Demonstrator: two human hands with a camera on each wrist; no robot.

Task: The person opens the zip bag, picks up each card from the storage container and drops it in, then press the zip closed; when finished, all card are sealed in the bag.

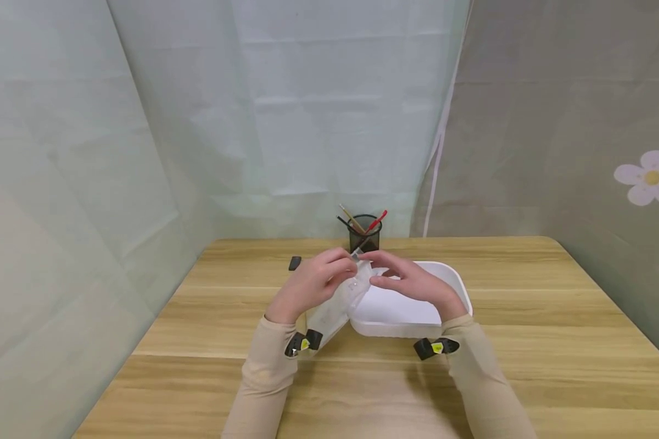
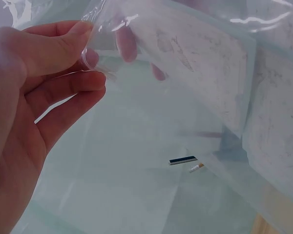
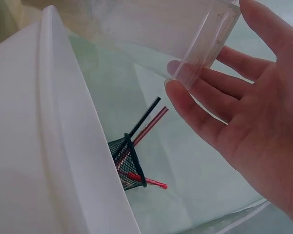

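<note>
Clear glossy plastic bag (image 1: 343, 299); matt white tray (image 1: 401, 314); wood-grain table (image 1: 527, 317); black mesh cup (image 1: 365, 233)

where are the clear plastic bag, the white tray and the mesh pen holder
clear plastic bag (image 1: 337, 305), head view, its lower half
white tray (image 1: 401, 328), head view, its near wall
mesh pen holder (image 1: 364, 238), head view, its front side

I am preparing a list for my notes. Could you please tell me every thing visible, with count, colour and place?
clear plastic zip bag: one, transparent, held above the table's middle
white plastic tray: one, white, on the table under the right hand
black mesh pen cup: one, black, at the table's far edge, holding red, black and tan pens
small black flat object: one, black, left of the cup
wooden table: one, light brown
left hand: pinches the bag
right hand: fingers on the bag's top
</note>
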